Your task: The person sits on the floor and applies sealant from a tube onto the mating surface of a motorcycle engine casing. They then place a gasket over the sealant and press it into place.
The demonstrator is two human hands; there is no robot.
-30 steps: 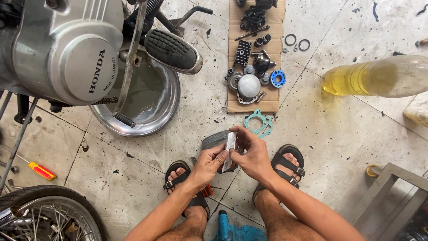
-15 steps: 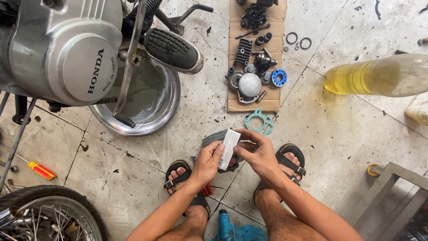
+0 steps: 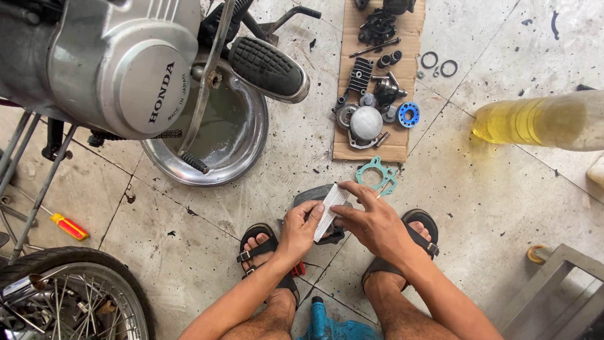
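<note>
My left hand [image 3: 301, 228] and my right hand [image 3: 370, 220] both hold a small white flat packet [image 3: 329, 211] between them, low in the head view, above my sandalled feet. Right under the packet a dark grey curved metal part [image 3: 313, 194] lies on the concrete floor. A teal gasket [image 3: 376, 174] lies just beyond my right fingertips.
A strip of cardboard [image 3: 399, 150] carries several small engine parts, a round silver cap [image 3: 366, 122] and a blue ring [image 3: 409, 115]. A motorcycle engine [image 3: 119, 63] hangs over a metal basin [image 3: 245, 151]. Also here: a bottle of yellow liquid [image 3: 541, 121], a red-and-yellow screwdriver [image 3: 69, 226], a spoked wheel [image 3: 63, 296].
Both hands have tilted the white packet from upright to slanted and lowered it slightly toward my feet; the right fingers now lie across its top.
</note>
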